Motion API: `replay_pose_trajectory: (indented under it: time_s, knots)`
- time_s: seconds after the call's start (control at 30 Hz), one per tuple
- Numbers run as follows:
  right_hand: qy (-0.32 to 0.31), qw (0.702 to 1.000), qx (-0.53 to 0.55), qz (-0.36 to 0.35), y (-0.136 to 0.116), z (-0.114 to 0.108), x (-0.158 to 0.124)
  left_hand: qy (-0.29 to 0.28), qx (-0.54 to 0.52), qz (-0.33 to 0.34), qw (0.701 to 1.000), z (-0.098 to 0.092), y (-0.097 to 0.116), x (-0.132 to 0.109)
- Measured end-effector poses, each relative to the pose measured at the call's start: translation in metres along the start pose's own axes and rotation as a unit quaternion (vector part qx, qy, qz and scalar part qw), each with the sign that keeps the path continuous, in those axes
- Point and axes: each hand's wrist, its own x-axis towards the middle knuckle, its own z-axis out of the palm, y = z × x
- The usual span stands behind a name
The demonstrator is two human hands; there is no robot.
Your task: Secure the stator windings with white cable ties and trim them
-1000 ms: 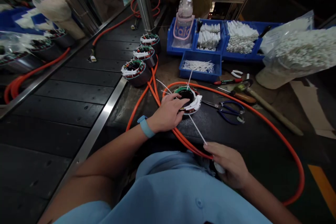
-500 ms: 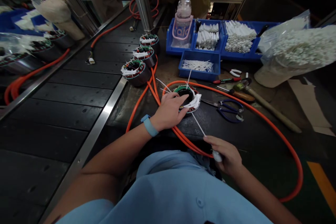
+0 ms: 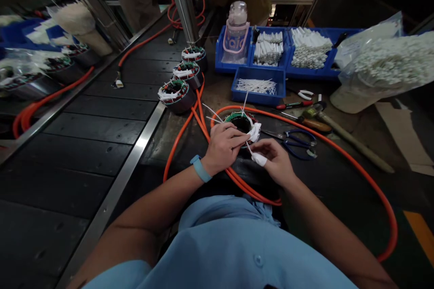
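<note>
Thin white plastic tie point(image 3: 248, 148) pinched in curled right hand point(image 3: 276, 160), now brought close to near side of dark round ring topped with green-and-white wiring point(image 3: 241, 122), on dark tabletop point(image 3: 158, 144). Left hand point(image 3: 224, 144) half open, stays on ring's near-left rim; cannot tell if gripping. Both hands now share one spot.

Wearer: light-blue short-sleeved shirt, teal wristband, one white-covered thumb.
Shirt point(image 3: 217, 246) plain pale blue, cloth creased and bunched at the waist; one round button point(image 3: 258, 260), same blue, on the front; small dark patch point(image 3: 269, 286) at the lower picture edge (cut off, can't identify). Left sleeve point(image 3: 118, 275) short, same cloth, ends above the elbow; forearms bare. Left wrist: smooth teal band point(image 3: 202, 171) with a small blue, rounded block point(image 3: 195, 159) on its outer side. Left hand point(image 3: 224, 146) ungloved. Right hand point(image 3: 276, 160) ungloved too, except a white covering point(image 3: 259, 159) over the thumb end.
</note>
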Motion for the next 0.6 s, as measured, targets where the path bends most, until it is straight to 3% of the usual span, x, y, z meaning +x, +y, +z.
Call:
replay_pose_trajectory:
  time_s: [0.23,0.6]
  knots:
    - [0.024,1.000,-0.012,0.001,0.0034,0.0013,-0.0060,0.021,0.013,0.008,1.000,0.0043,0.0002,-0.0026]
    - [0.043,0.998,-0.036,0.001,0.0023,0.0034,-0.0051,-0.022,0.024,-0.023,0.999,0.0025,0.0021,-0.0024]
